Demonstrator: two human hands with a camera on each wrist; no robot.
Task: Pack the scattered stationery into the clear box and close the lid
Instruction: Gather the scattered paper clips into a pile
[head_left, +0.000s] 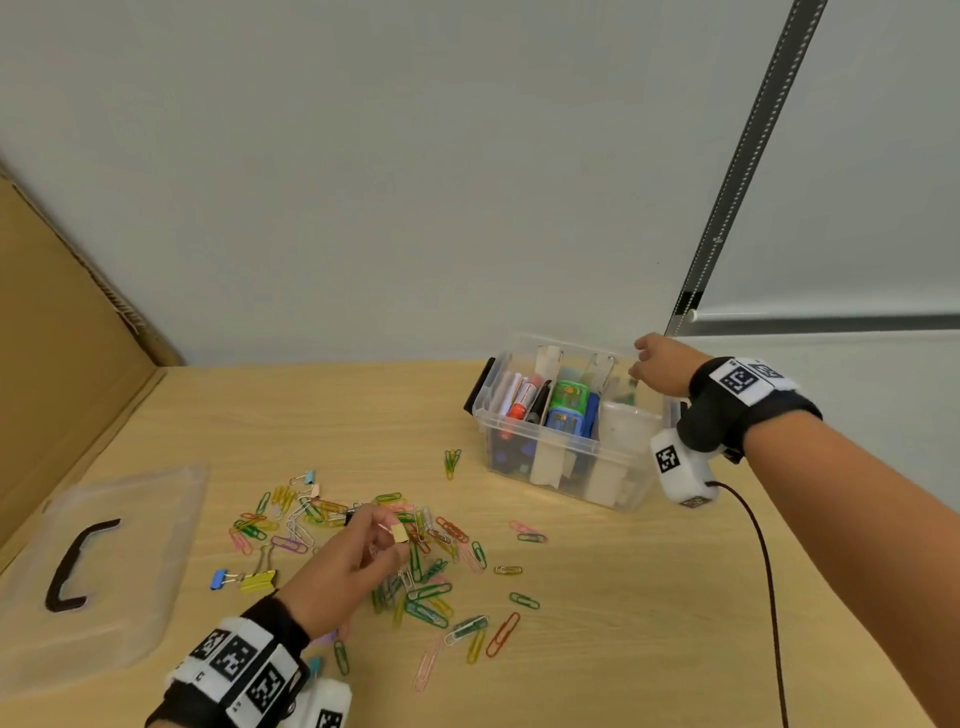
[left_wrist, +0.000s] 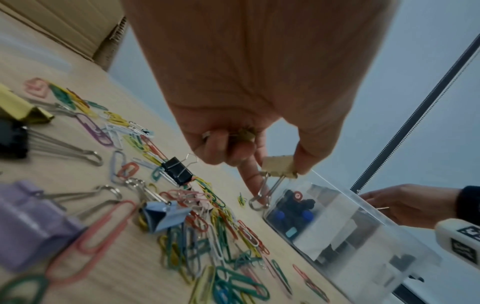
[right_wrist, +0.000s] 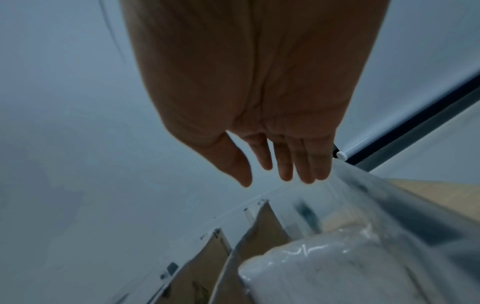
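your left hand (head_left: 347, 558) pinches a beige binder clip (left_wrist: 279, 166) between thumb and forefinger, lifted just above the scattered paper clips (head_left: 415, 561) on the table (head_left: 623, 597). your right hand (head_left: 662, 364), fingers straight and empty, hovers over the far right corner of the clear box (head_left: 566, 452). the lid (head_left: 114, 561) lies well apart, at your left.

1. A wooden table (head_left: 597, 623) is carrying everything.
2. A clear box (head_left: 540, 457) is standing on it near the far right.
3. A clear lid (head_left: 150, 525) is lying flat at the left.
4. Coloured paper clips (head_left: 431, 592) and binder clips (head_left: 257, 581) are lying scattered between them.
5. A dark cable (head_left: 769, 582) is trailing across the right side.
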